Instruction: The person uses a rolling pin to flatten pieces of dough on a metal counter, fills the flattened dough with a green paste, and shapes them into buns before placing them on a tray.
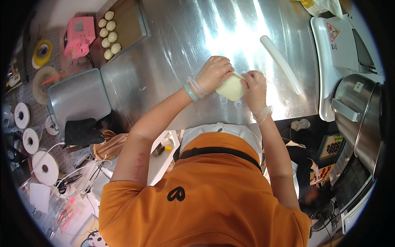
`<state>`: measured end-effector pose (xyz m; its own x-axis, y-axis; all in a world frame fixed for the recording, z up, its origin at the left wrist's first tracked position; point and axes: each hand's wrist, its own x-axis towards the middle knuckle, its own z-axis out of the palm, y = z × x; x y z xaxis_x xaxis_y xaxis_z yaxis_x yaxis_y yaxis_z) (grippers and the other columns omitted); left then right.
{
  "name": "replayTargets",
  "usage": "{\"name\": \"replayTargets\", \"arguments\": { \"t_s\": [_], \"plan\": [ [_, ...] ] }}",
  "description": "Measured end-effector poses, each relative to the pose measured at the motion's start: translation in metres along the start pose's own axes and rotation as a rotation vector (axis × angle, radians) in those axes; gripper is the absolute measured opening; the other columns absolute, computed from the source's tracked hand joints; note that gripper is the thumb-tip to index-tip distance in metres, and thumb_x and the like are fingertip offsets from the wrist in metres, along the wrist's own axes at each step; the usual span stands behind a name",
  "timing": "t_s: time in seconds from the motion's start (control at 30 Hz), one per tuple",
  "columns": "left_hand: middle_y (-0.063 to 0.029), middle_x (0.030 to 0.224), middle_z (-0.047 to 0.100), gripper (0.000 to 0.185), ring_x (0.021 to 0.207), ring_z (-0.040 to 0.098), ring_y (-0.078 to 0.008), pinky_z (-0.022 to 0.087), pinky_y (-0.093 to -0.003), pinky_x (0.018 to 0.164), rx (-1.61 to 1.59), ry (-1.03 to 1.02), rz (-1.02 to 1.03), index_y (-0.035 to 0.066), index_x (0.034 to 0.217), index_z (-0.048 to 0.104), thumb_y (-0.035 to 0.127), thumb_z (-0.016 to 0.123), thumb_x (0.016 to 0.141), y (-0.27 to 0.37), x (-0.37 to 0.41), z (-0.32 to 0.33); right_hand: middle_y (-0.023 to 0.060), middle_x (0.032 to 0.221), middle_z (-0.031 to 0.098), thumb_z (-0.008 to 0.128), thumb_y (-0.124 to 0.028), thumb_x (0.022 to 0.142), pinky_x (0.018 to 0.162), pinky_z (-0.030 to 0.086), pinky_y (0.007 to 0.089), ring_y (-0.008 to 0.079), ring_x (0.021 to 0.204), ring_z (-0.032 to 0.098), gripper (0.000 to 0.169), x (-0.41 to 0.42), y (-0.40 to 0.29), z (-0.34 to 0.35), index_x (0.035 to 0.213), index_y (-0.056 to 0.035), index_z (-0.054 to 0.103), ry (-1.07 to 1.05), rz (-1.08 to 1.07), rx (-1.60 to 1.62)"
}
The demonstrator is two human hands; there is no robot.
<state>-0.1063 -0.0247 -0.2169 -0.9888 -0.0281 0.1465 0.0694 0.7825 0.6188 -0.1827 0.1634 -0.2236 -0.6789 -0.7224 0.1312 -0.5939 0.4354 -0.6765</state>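
Note:
Both hands wear clear disposable gloves and meet over the steel worktop. My left hand (216,73) grips the upper left edge of a flat, pale yellow-green piece of dough (231,88). On the opposite side, my right hand (255,88) pinches the dough's upper right edge between thumb and fingers. The dough hangs or rests between the hands; whether its lower part touches the worktop I cannot tell. A white rolling pin (280,64) lies slanted on the steel to the right. Several pale dough balls (113,37) sit in rows on a lined tray (144,23) at the upper left.
Left of the worktop (139,105) are a pink device (81,35), a clear-topped board or lid (80,94) and ribbon spools (45,168). A white appliance (342,46) and a large steel vessel (355,114) border the right. Another person (308,173) works at lower right near trays.

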Motion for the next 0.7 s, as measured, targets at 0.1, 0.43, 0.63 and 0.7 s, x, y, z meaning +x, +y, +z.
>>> {"name": "replayTargets", "arguments": {
  "t_s": [0.1, 0.43, 0.63, 0.7],
  "plan": [
    [-0.006, 0.102, 0.065, 0.015, 0.107, 0.057, -0.0255, 0.041, -0.0387, 0.098, -0.021, -0.032, -0.043, 0.005, 0.094, 0.068, 0.015, 0.063, 0.084, 0.004, -0.002, -0.003, 0.0099, 0.096, 0.058, 0.067, -0.004, 0.08, 0.084, 0.043, 0.0422, 0.0305, 0.094, 0.054, 0.019, -0.007, 0.003, 0.006, 0.099, -0.0047, 0.067, -0.045, 0.003, 0.015],
    [-0.0058, 0.112, 0.065, 0.026, 0.111, 0.056, -0.025, 0.04, -0.0405, 0.098, 0.023, -0.074, 0.04, 0.009, 0.105, 0.071, 0.011, 0.07, 0.079, -0.005, -0.005, -0.005, 0.0104, 0.095, 0.057, 0.068, -0.004, 0.079, 0.081, 0.045, 0.041, 0.031, 0.093, 0.054, 0.019, -0.014, -0.012, -0.001, 0.098, -0.0038, 0.066, 0.03, 0.131, 0.062],
    [-0.0038, 0.103, 0.067, 0.026, 0.101, 0.061, -0.024, 0.043, -0.0388, 0.093, 0.103, -0.091, 0.101, 0.009, 0.104, 0.07, 0.01, 0.071, 0.077, 0.001, -0.022, -0.01, 0.0111, 0.095, 0.057, 0.07, -0.004, 0.077, 0.08, 0.045, 0.041, 0.0317, 0.09, 0.055, 0.017, -0.031, -0.001, -0.002, 0.094, -0.0034, 0.065, -0.002, 0.033, -0.017],
    [-0.0034, 0.102, 0.068, 0.028, 0.098, 0.062, -0.0236, 0.044, -0.0382, 0.092, 0.117, -0.08, 0.113, 0.01, 0.104, 0.07, 0.009, 0.072, 0.076, 0.005, -0.028, -0.014, 0.011, 0.094, 0.058, 0.07, -0.003, 0.077, 0.08, 0.045, 0.0409, 0.0315, 0.089, 0.055, 0.017, -0.033, -0.006, -0.005, 0.093, -0.0033, 0.065, -0.01, 0.009, -0.012]
  ]
}}
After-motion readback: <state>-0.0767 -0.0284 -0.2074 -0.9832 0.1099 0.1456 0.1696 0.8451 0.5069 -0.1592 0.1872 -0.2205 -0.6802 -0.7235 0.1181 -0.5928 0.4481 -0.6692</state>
